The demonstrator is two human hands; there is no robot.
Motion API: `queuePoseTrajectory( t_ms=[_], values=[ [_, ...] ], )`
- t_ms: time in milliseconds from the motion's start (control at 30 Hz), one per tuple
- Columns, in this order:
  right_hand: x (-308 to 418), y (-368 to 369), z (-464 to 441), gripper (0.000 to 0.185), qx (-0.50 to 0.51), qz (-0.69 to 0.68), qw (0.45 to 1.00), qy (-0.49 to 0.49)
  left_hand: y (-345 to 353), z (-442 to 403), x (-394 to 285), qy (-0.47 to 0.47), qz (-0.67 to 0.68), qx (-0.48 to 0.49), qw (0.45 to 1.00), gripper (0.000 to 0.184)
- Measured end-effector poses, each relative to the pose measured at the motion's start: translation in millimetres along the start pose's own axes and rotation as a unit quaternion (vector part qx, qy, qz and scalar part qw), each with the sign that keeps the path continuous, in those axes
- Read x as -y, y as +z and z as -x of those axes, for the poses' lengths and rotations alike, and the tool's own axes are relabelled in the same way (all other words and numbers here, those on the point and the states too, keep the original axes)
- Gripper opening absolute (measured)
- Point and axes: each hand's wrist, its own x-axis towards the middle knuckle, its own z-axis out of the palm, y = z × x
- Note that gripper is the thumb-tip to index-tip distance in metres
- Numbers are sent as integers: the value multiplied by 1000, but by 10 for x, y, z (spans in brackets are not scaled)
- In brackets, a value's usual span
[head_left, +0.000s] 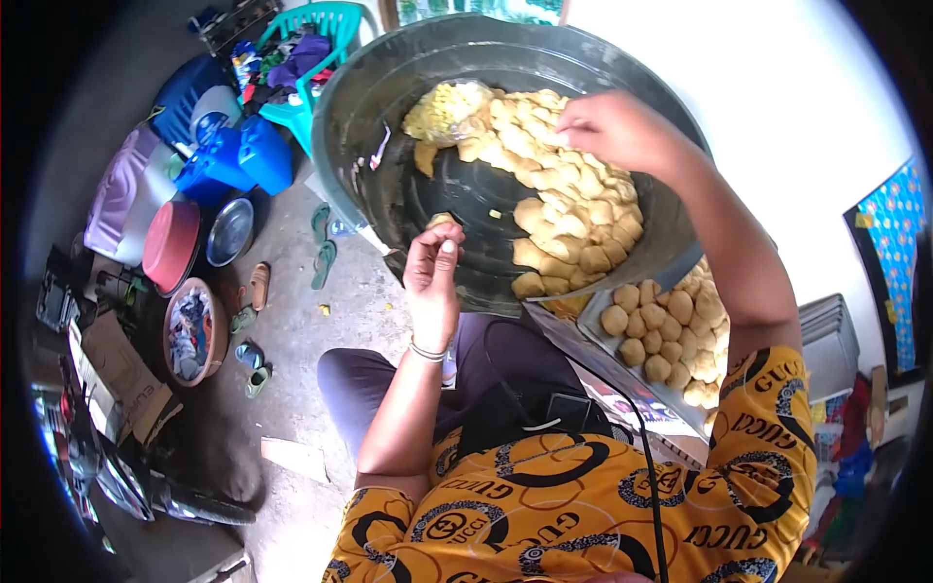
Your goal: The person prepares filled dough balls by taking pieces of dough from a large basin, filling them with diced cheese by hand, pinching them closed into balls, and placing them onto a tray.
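A large dark round tub (379,73) is tilted in front of me, with many flattened tan dough pieces (559,209) spread along its right side. My left hand (434,267), bracelets at the wrist, pinches a small dough piece (442,221) over the tub's near left part. Above the far right dough is my right hand (622,131), its fingers curled together; what they hold, if anything, I cannot make out. At the tub's far side lies a clear plastic bag of pale yellow bits (447,112). One small yellow bit (496,214) rests on the tub's bottom.
Rounded dough balls (671,335) fill a tray (607,325) at my right, below the tub. On the left floor stand a pink basin of cloth (194,330), blue jugs (264,155) and sandals (324,262). A green chair (335,24) piled with clothes stands behind them.
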Motion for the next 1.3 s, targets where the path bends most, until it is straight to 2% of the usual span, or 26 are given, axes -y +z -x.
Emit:
queuePoseTrajectory(
  t_ms=[67,133,200,267,300,367,467,633,733,833,933,967,1067,1167,1267,1300],
  values=[
    [-244,344,-491,19,96,86,990,-59,-19,25,4,2,-16,0,1000,18],
    [-487,723,-855,21,198,189,962,-23,-55,41,36,19,-57,-6,998,9],
    [-790,1103,-963,23,188,220,957,22,-32,73,-20,37,-85,-6,996,5],
    [-1030,1441,-976,27,165,222,960,45,-40,87,9,37,-43,-5,998,9],
    [-1424,1782,-906,29,33,255,964,-63,-47,77,15,29,-18,-3,999,12],
    [-1534,1944,-759,35,-10,294,952,-91,-76,80,23,13,-14,-2,1000,14],
    [-1206,1595,-873,37,206,274,935,88,-26,22,-23,13,-41,-8,999,12],
    [-1088,1460,-934,38,240,317,906,141,0,22,-29,7,-44,-32,999,11],
    [-1011,1143,-955,37,237,294,913,156,-65,46,8,-3,-37,-27,999,11],
    [-1091,858,-905,36,187,253,942,115,-55,34,-10,-18,-20,-27,999,11],
    [-996,605,-842,27,128,114,981,89,-30,19,-28,-34,-9,-23,999,11],
    [-888,497,-828,21,121,107,983,85,-23,19,-34,-33,-11,-20,999,12],
    [-715,119,-888,23,39,-101,987,118,-45,33,-30,-39,-18,-10,999,13],
    [-641,51,-844,27,-4,-380,919,106,-49,26,-28,-50,8,-15,999,17],
    [-441,235,-706,30,82,-522,842,112,-44,-19,-38,-58,83,-16,995,21],
    [-337,269,-677,29,101,-528,835,116,-42,-32,-46,-67,84,-15,994,29]
  ],
)
